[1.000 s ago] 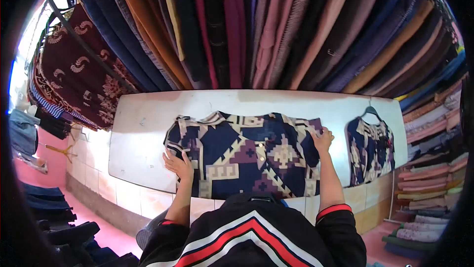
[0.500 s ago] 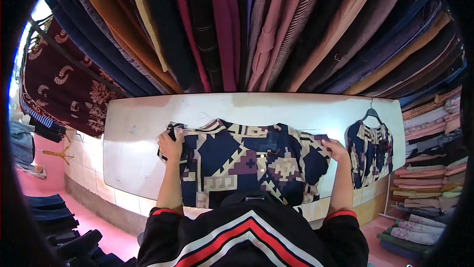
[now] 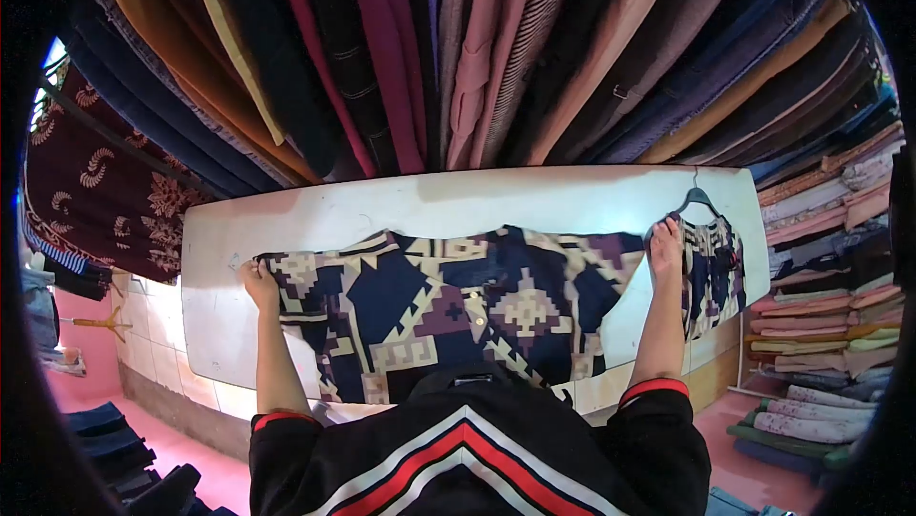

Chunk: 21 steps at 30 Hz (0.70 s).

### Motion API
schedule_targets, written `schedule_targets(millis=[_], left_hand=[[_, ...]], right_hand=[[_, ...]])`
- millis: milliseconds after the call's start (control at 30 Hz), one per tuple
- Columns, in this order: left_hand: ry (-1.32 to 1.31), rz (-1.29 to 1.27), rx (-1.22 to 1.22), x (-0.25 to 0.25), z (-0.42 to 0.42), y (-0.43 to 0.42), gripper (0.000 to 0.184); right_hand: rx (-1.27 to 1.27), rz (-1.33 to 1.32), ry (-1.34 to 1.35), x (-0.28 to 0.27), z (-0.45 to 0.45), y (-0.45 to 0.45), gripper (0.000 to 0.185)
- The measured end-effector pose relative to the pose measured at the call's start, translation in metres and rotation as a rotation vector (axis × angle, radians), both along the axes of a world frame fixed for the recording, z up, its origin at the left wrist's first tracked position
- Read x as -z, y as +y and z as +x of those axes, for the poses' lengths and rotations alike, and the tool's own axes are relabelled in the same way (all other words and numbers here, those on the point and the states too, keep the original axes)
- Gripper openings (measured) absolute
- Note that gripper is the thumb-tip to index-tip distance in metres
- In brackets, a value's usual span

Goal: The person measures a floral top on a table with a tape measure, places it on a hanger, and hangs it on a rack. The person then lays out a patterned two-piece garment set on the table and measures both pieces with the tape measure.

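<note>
A patterned shirt (image 3: pixel 439 301) in navy, cream and purple is spread across the white table, its sleeves stretched out to both sides. Small round buttons run down its front. My left hand (image 3: pixel 258 282) is closed on the end of the left-side sleeve. At the opposite cuff, my right hand (image 3: pixel 666 244) has its fingers curled at the sleeve edge, gripping it. The shirt's lower part is hidden behind my head and body. Just right of my right hand, a similar patterned garment (image 3: pixel 711 273) lies on a black hanger (image 3: pixel 697 199).
The white table (image 3: pixel 229 325) lies below a dense row of hanging trousers and other clothes (image 3: pixel 382 58). Folded clothes (image 3: pixel 811 325) are stacked on shelves at the right. A maroon patterned cloth (image 3: pixel 105 177) hangs at the left, and dark folded clothes (image 3: pixel 114 449) sit at lower left.
My hands have moved apart, the left one leftward and the right one rightward and up. The shirt's sleeves are now pulled out straight and wide. The whole view has shifted slightly.
</note>
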<state>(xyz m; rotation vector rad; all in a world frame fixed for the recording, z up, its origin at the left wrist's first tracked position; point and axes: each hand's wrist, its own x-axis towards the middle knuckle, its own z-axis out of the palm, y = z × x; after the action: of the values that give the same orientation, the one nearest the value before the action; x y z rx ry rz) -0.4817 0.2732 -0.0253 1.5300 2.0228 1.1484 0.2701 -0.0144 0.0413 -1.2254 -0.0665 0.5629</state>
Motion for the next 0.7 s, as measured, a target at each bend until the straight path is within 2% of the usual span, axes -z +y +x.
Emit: schedule_targets(millis=[33, 100, 133, 167, 200, 267, 300, 400, 433, 467, 533, 567, 667, 700], left_hand=[[0.011, 0.023, 0.012, 0.001, 0.001, -0.003, 0.019], [-0.082, -0.153, -0.037, -0.003, 0.005, -0.011, 0.028], [-0.127, -0.244, -0.063, -0.001, 0.006, -0.013, 0.033], [-0.020, -0.251, -0.097, 0.001, 0.005, -0.013, 0.039], [-0.091, -0.318, -0.082, -0.002, 0.006, -0.014, 0.039], [-0.228, -0.450, -0.053, -0.012, 0.006, -0.016, 0.042], [-0.232, -0.469, -0.112, -0.013, 0.008, -0.016, 0.043], [-0.210, -0.535, -0.230, -0.013, 0.005, -0.020, 0.049], [-0.183, -0.566, -0.225, -0.010, 0.000, -0.019, 0.051], [-0.157, -0.596, -0.220, -0.007, -0.005, -0.019, 0.053], [0.086, -0.716, -0.075, -0.008, -0.012, -0.015, 0.051], [0.207, -0.772, -0.001, -0.008, -0.015, -0.014, 0.050], [-0.468, -0.388, 0.002, -0.004, -0.030, -0.021, 0.043], [-0.605, -0.348, 0.095, -0.042, -0.022, -0.029, 0.036]], right_hand=[[-0.008, -0.146, -0.077, 0.007, 0.008, -0.007, 0.042], [-0.042, -0.532, -0.306, 0.026, 0.020, -0.014, 0.043], [-0.094, -0.564, -0.486, 0.033, 0.016, -0.013, 0.034], [-0.138, -0.593, -0.523, 0.036, 0.017, -0.015, 0.028], [-0.184, -0.622, -0.557, 0.033, 0.007, -0.014, 0.024], [-0.267, -0.665, -0.535, 0.038, -0.001, -0.010, 0.023], [-0.290, -0.659, -0.618, 0.038, -0.010, -0.007, 0.023], [-0.555, -0.900, -0.908, 0.030, -0.024, -0.003, 0.021], [-0.602, -0.859, -1.197, 0.026, -0.029, -0.002, 0.018], [-0.597, -0.850, -1.142, 0.029, -0.031, -0.001, 0.017], [-0.584, -0.831, -1.036, 0.033, -0.035, -0.001, 0.016], [-0.561, -0.777, -0.891, 0.031, -0.035, -0.007, 0.012], [-0.502, -0.553, -0.761, 0.025, -0.023, -0.021, 0.008], [-0.421, -0.503, -0.797, 0.003, -0.025, -0.026, 0.007]])
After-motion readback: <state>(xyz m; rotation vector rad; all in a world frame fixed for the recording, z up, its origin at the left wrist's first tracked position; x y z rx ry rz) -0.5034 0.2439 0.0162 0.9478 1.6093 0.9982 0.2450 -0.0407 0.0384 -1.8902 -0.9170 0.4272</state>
